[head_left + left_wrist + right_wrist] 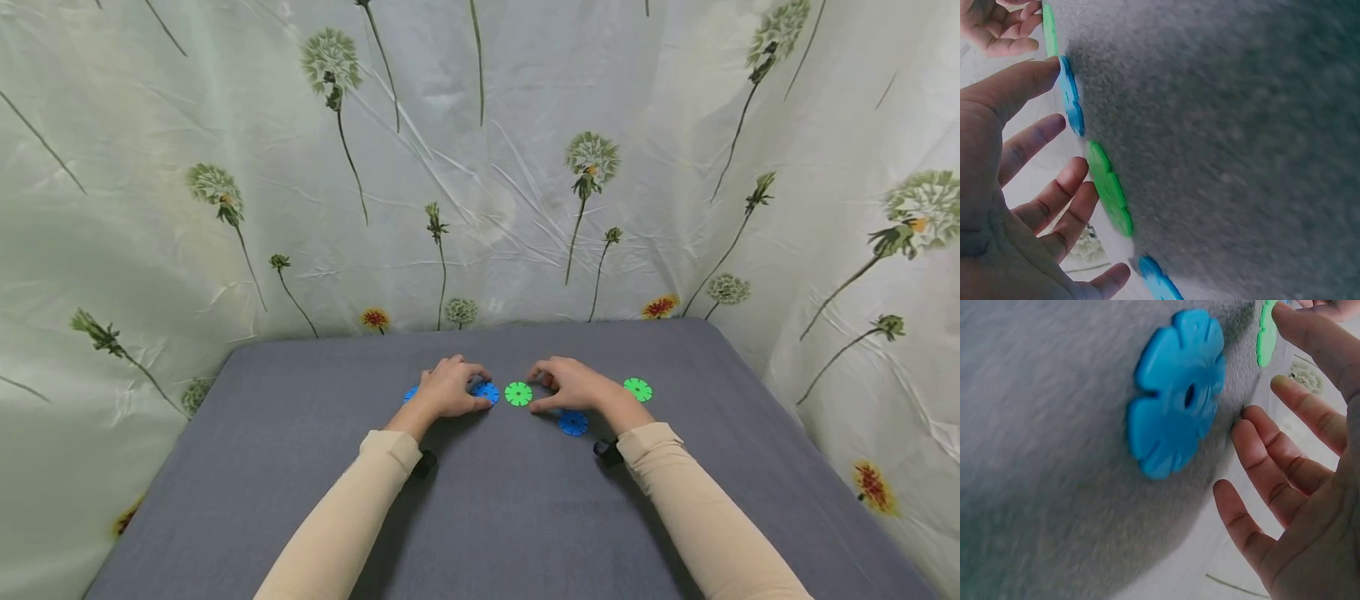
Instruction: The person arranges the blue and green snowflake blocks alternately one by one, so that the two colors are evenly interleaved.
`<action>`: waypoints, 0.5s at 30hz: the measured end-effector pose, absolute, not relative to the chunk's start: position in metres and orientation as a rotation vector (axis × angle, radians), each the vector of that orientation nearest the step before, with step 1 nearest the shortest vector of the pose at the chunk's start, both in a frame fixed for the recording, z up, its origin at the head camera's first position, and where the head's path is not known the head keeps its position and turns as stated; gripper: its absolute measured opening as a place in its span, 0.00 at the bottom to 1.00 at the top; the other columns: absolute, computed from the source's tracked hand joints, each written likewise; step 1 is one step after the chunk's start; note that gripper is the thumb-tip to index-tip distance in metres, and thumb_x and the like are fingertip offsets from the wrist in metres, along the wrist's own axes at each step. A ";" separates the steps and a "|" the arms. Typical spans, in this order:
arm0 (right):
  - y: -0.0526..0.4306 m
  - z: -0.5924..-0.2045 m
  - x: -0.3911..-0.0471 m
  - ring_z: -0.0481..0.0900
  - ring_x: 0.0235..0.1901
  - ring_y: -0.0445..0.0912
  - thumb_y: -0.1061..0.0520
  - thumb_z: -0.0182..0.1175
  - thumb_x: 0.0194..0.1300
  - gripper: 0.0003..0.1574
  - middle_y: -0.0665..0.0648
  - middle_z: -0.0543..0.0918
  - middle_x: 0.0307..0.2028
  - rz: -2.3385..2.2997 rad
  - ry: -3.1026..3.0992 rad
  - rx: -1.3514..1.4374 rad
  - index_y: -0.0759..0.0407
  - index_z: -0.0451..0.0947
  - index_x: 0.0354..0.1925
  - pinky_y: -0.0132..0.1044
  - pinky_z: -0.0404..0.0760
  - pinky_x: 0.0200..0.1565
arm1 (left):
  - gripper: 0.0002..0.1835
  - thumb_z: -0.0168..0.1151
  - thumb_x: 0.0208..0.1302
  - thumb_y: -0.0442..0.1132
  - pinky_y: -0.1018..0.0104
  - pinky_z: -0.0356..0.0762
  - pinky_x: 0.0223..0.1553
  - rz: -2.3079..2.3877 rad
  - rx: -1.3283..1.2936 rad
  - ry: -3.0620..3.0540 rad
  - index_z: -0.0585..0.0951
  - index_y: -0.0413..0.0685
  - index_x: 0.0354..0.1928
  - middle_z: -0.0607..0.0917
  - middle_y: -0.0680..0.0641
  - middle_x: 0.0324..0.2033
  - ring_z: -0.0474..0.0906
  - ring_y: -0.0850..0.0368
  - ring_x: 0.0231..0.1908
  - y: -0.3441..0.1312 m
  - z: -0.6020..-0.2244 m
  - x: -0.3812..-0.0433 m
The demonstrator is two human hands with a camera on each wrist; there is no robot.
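Observation:
Notched plastic building discs lie on the grey table. My left hand (450,389) arches over a blue disc (486,393), its thumb at the near edge and index finger by the far edge. Another green disc (1109,187) sits below the left hand's other fingers, hidden in the head view. Just right of the middle green disc (518,393), my right hand (572,385) hovers with thumb and fingers spread and nothing between them. Under the right palm side is a second blue disc (1179,394), flat on the cloth.
A further blue disc (410,393) peeks out left of the left hand. One more green disc (638,389) lies to the right of the right wrist. The grey table (510,517) ends at a flower-printed curtain (510,208) behind and at both sides.

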State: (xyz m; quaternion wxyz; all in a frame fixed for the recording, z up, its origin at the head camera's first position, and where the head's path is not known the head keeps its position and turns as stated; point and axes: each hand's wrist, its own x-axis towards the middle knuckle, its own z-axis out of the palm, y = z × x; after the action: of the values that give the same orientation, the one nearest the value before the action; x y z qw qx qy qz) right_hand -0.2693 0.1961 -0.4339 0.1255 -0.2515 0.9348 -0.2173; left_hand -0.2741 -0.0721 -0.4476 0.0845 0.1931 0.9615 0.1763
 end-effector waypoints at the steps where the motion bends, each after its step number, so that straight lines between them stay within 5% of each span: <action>1: 0.199 -0.434 -0.268 0.83 0.53 0.53 0.44 0.76 0.69 0.31 0.60 0.84 0.52 -0.629 2.724 -0.729 0.55 0.82 0.63 0.53 0.83 0.57 | 0.21 0.75 0.69 0.56 0.34 0.70 0.60 0.524 0.584 2.867 0.86 0.67 0.62 0.81 0.46 0.54 0.77 0.46 0.57 -0.070 -0.447 -0.275; 15: 0.232 -0.431 -0.242 0.81 0.50 0.50 0.47 0.82 0.60 0.34 0.56 0.83 0.49 -0.651 2.712 -0.655 0.59 0.86 0.61 0.51 0.82 0.58 | 0.25 0.75 0.67 0.59 0.33 0.71 0.61 0.498 0.657 2.860 0.86 0.67 0.64 0.82 0.47 0.56 0.77 0.45 0.61 -0.041 -0.450 -0.279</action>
State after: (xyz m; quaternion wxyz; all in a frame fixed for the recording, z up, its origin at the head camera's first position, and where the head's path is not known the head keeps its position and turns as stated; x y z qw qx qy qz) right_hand -0.2416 0.2320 -0.4311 0.1379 -0.2264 0.9376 -0.2250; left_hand -0.2786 -0.0409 -0.4500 0.0827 0.2199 0.9576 0.1669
